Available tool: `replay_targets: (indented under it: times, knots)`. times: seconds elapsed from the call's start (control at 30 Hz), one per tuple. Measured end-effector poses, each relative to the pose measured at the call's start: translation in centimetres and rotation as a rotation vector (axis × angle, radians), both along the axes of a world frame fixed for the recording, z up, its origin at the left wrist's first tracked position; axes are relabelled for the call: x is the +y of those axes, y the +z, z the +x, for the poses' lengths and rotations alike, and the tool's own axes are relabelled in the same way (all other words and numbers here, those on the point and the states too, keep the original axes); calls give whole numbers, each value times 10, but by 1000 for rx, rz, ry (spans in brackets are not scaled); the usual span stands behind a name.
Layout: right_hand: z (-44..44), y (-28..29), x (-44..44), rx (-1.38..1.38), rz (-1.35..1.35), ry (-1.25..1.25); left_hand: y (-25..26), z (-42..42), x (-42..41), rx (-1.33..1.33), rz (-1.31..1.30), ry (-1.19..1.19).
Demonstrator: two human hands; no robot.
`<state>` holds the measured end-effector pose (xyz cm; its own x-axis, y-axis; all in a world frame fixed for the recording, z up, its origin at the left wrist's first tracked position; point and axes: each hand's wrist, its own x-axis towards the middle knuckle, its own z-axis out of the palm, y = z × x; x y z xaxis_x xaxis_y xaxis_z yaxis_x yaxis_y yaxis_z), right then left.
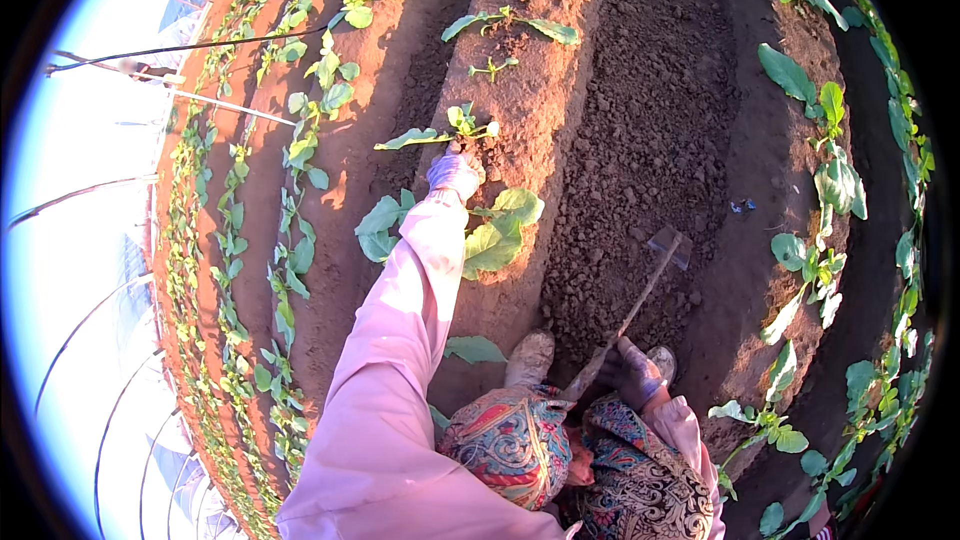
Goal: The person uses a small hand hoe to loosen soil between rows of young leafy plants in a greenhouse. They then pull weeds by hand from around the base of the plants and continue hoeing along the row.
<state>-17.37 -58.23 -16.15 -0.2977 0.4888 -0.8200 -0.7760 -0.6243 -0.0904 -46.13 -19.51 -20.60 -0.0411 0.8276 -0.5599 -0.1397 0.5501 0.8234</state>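
Note:
My left hand [456,174], in a purplish glove and a pink sleeve, reaches to the soil at the base of a small leafy seedling [465,124] on the raised bed; its fingertips are partly hidden. A larger broad-leaved plant [491,240] grows just below that hand, partly behind the forearm. My right hand [634,375], also gloved, is low by my knee, around the wooden handle [637,304] of a hoe. The hoe's metal blade [669,246] rests on the loose soil of the furrow, up and to the right of that hand.
The furrow of crumbled soil [645,112] runs beside the bed. My shoe [531,356] stands at its lower end. Rows of leafy plants [836,180] grow at right and more at left. Curved hoops [90,202] and pale sheeting stand beyond the left rows.

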Motion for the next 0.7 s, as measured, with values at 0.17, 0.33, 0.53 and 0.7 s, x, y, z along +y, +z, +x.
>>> replay_targets:
  times: [0.17,0.33,0.53,0.7]
  knots:
    - [-1,3,2,-1,-36,9,28,15,-16,-166,5,151]
    - [0,6,3,13,-20,-4,30,30,-12,-88,-36,309]
    - [-3,4,4,14,-32,8,-64,-51,22,528,240,-254]
    - [-5,9,6,16,-55,16,-63,-58,35,690,273,-479]
